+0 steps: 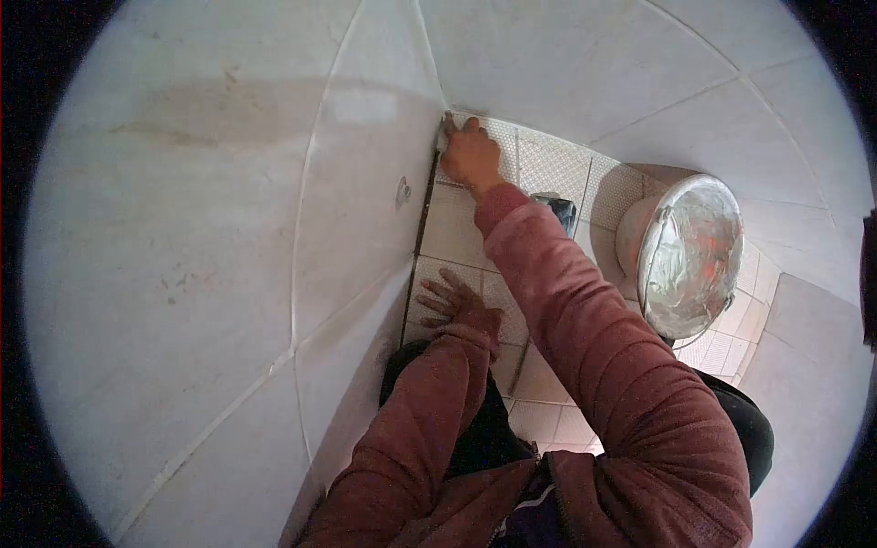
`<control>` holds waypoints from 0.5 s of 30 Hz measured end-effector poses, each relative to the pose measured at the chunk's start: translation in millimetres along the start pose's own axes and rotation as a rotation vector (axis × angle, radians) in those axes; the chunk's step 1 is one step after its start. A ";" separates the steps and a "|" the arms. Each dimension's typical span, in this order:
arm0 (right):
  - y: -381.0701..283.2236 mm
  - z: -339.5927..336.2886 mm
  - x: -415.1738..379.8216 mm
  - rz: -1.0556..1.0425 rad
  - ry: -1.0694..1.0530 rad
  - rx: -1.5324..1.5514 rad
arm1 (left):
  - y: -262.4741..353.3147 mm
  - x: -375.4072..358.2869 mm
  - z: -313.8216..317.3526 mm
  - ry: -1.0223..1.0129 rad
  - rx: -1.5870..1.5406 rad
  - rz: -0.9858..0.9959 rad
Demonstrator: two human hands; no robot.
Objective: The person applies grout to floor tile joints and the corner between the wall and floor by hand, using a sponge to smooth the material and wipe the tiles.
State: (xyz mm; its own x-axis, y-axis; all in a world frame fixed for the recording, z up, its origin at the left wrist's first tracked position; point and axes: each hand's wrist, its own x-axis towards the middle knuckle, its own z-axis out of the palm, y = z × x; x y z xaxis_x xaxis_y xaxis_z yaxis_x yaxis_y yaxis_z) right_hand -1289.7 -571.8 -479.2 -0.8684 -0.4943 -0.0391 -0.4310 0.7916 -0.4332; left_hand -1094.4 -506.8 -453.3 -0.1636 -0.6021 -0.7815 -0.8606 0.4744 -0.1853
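Hands on floor tiles at the wall corner
Right hand [470, 155] closed on a pale cloth [445, 137] at 12 o'clock — left hand [457, 306] spread flat on floor tiles [457, 233]; bucket [690, 256] at 3 o'clock.

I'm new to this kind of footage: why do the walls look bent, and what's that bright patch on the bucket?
In the head view a fisheye lens bows the straight wall tiles and leaves black corners. The bucket has a shiny lining that throws pale glare. The light is soft and dim, with faint shadow under the right hand and left hand.
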 end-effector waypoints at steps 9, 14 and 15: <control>8.0 3.2 -26.0 -0.034 -0.039 0.057 | -2.0 7.4 16.2 0.090 0.083 0.001; 7.0 10.6 -0.2 0.095 0.054 0.047 | -3.4 7.4 20.5 0.132 0.047 0.040; 2.3 17.5 1.7 0.088 0.116 -0.050 | -3.5 11.5 25.8 0.157 0.070 0.026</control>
State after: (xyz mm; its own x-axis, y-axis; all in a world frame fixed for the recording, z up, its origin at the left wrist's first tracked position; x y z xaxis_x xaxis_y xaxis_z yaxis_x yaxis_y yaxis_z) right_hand -1287.9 -577.2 -496.0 -0.9247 -0.3795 0.0308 -0.3611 0.8485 -0.3868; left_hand -1080.9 -498.8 -477.0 -0.2634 -0.6793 -0.6849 -0.8201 0.5316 -0.2119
